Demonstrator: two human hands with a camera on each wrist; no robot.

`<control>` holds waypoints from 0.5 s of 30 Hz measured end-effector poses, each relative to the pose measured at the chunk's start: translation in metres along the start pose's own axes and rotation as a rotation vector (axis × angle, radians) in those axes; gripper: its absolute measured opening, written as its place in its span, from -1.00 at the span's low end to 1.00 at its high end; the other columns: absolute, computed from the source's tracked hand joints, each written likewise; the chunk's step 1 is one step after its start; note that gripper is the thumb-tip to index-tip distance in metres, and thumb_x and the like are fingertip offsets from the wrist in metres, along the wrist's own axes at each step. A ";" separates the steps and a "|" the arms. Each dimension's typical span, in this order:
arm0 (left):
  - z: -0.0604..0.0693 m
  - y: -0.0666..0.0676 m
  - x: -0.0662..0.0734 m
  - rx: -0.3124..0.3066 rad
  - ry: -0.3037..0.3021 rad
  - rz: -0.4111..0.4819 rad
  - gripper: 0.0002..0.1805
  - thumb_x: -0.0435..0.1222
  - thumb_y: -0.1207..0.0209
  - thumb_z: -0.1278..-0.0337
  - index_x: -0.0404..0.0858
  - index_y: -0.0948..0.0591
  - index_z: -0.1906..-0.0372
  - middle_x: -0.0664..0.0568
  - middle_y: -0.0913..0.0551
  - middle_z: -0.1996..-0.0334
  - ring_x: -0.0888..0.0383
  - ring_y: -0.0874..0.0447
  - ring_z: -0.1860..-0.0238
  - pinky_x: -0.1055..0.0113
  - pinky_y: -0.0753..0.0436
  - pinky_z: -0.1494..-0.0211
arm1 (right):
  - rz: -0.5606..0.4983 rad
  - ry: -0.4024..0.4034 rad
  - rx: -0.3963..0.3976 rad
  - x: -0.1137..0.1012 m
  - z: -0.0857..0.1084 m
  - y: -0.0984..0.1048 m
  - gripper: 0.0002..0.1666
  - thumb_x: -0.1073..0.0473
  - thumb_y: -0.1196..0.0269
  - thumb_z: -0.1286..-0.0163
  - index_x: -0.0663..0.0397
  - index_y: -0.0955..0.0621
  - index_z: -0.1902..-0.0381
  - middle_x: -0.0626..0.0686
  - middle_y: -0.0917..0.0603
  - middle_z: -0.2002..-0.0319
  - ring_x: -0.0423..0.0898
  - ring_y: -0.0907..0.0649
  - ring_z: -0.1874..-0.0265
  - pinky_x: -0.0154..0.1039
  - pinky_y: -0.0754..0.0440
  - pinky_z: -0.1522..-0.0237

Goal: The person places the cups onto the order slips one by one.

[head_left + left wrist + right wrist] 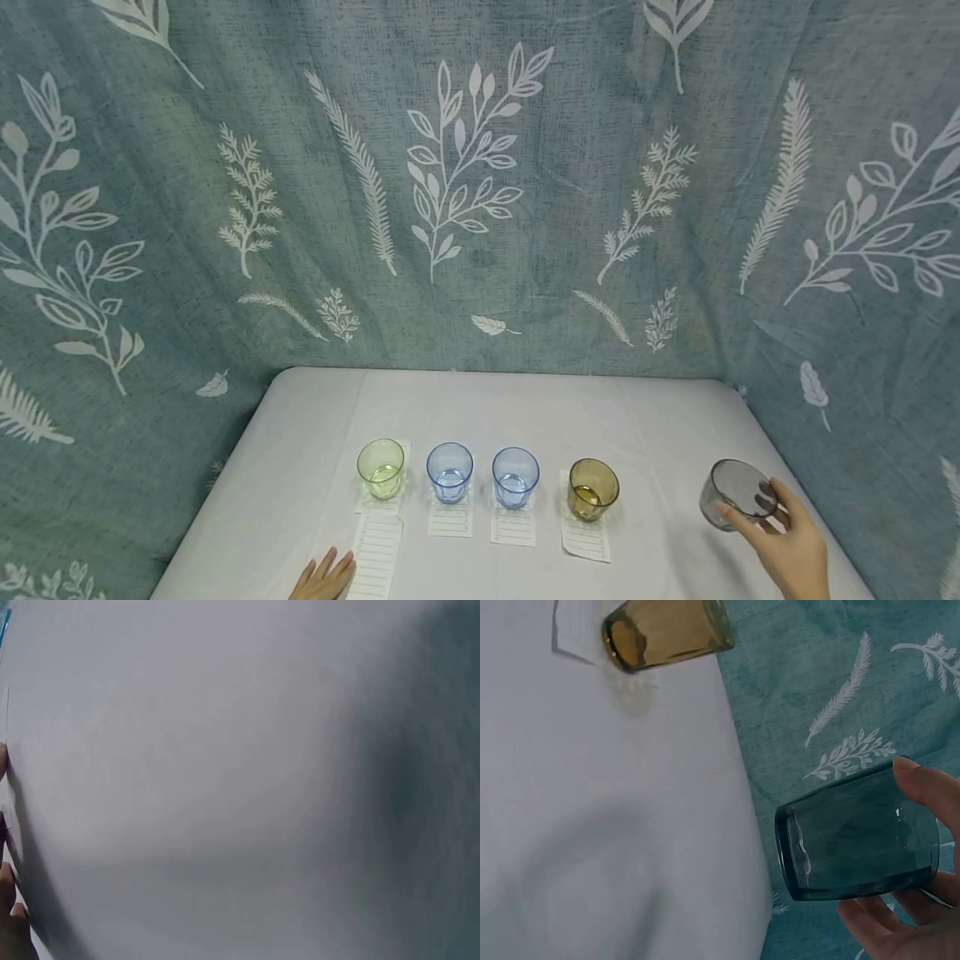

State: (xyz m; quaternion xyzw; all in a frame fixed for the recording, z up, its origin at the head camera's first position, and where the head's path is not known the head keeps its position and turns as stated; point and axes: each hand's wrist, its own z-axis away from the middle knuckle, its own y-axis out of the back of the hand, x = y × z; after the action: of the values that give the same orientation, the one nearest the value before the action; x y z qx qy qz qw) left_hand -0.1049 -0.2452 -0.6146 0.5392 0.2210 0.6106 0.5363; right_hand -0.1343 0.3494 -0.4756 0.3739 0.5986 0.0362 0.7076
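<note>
At the right of the head view, my right hand (797, 546) grips a grey transparent glass (716, 500) between thumb and fingers. The right wrist view shows this glass (855, 836) tinted dark, with the thumb on one side and fingers on the other. My left hand (324, 578) lies with fingers extended on the white table, beside a long lined paper strip (377, 554). Only a few fingertips (6, 889) of it show at the left wrist view's edge. Nearest the held glass stands an amber glass (594, 483), also seen in the right wrist view.
Left of the amber glass stand two blue glasses, one (514, 477) nearer it and another (449, 472) further left, then a green glass (381, 469). Each stands on a lined paper slip. Patterned teal cloth (480, 317) hangs behind and beside the white table (540, 400).
</note>
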 end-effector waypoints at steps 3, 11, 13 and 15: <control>-0.001 0.000 0.000 -0.017 0.013 -0.009 -0.02 0.28 -0.09 0.03 -0.50 -0.37 -0.24 -0.28 -0.36 -0.28 -0.35 -0.10 -0.35 -0.29 -0.04 -0.35 | 0.017 0.052 -0.031 -0.017 0.004 0.001 0.16 -0.07 -0.40 -0.12 0.29 -0.03 -0.44 0.41 -0.17 -0.36 0.40 -0.35 -0.19 -0.74 -0.46 0.35; -0.003 0.001 0.001 -0.021 0.017 -0.003 -0.04 0.27 -0.08 -0.01 -0.49 -0.37 -0.24 -0.27 -0.36 -0.29 -0.34 -0.10 -0.35 -0.29 -0.05 -0.34 | -0.006 0.220 -0.092 -0.061 0.017 -0.013 0.09 0.01 -0.40 -0.14 0.24 -0.07 -0.44 0.38 -0.26 -0.32 0.34 -0.35 -0.21 -0.77 -0.41 0.16; -0.001 0.001 0.001 -0.001 0.006 0.010 -0.05 0.24 -0.08 -0.02 -0.50 -0.37 -0.24 -0.26 -0.37 -0.28 -0.34 -0.11 -0.34 -0.30 -0.05 -0.33 | -0.022 0.262 -0.110 -0.070 0.021 -0.020 0.07 0.04 -0.40 -0.14 0.24 -0.09 -0.44 0.35 -0.32 -0.28 0.28 -0.40 -0.20 -0.82 -0.34 0.17; 0.001 0.000 0.001 0.031 -0.012 0.030 -0.08 0.21 -0.11 -0.02 -0.51 -0.38 -0.22 -0.27 -0.38 -0.27 -0.35 -0.12 -0.34 -0.31 -0.06 -0.32 | -0.048 0.308 -0.127 -0.079 0.023 -0.027 0.04 0.08 -0.41 -0.13 0.24 -0.12 -0.43 0.32 -0.36 -0.25 -0.01 -0.49 -0.17 -0.80 -0.36 0.13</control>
State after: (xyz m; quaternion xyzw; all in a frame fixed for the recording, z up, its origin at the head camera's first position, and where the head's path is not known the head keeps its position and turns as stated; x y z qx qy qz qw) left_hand -0.1037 -0.2447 -0.6137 0.5543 0.2191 0.6120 0.5198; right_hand -0.1468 0.2797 -0.4265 0.3042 0.7052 0.1139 0.6302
